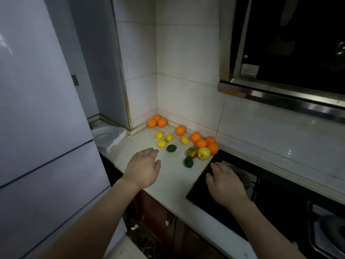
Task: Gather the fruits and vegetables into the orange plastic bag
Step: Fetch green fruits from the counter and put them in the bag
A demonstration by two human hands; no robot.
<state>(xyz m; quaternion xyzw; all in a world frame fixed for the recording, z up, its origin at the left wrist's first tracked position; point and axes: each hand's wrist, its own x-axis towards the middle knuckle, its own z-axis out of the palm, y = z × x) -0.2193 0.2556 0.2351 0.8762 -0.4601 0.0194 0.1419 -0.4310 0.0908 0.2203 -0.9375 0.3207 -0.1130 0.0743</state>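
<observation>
Fruit lies scattered on the white counter (pixel 168 182). Three oranges (pixel 157 120) crowd the back corner, one orange (pixel 180 130) sits alone, and several more oranges (pixel 205 142) cluster by the stove. Several lemons (pixel 161 143) lie mid-counter, with two limes (pixel 171 148) (pixel 188 162), a red-green apple (pixel 191 152) and a yellow apple (pixel 203 153). My left hand (pixel 143 169) hovers flat and empty over the counter, near the lemons. My right hand (pixel 225 182) is over the stove's left edge, fingers relaxed, holding nothing. No orange bag is in view.
A black glass gas stove (pixel 270 195) fills the right side under a range hood (pixel 289 53). A grey fridge (pixel 37 128) stands at the left, with a white tray (pixel 108 135) beside it. Tiled walls close the corner behind the fruit. Dark cabinets sit below the counter.
</observation>
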